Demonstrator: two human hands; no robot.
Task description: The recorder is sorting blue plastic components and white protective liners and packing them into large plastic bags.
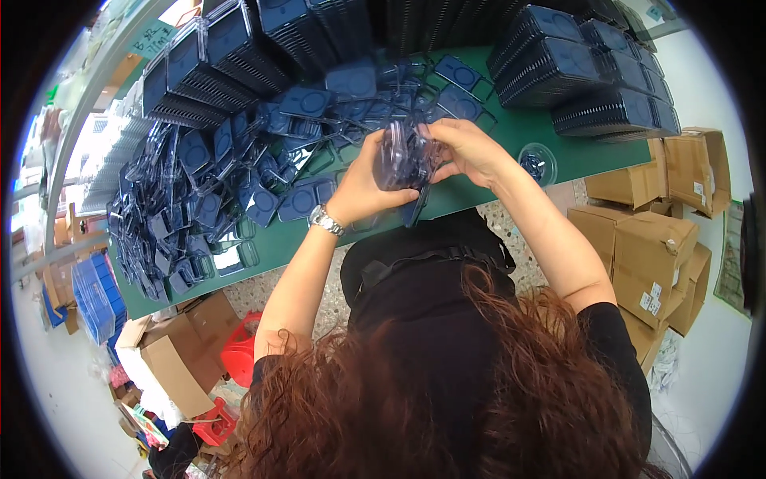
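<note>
My left hand [363, 188], with a metal watch at its wrist, is wrapped round a small stack of clear plastic phone cases [396, 164] above the table's near edge. At the stack's right side, my right hand [471, 150] grips it with thumb and fingers; exactly which case they pinch is hard to make out. Behind and to the left lies a heap of loose phone cases [209, 209], clear with dark blue panels, some marked with a ring. One ringed case [305, 102] lies flat just beyond my hands.
Tall stacks of cases [558, 68] stand at the back right, more stacks [187, 68] at the back left. A clear round tub [537, 164] with small items sits on the green table [594, 160]. Cardboard boxes [650, 255] and a red stool [239, 347] flank me.
</note>
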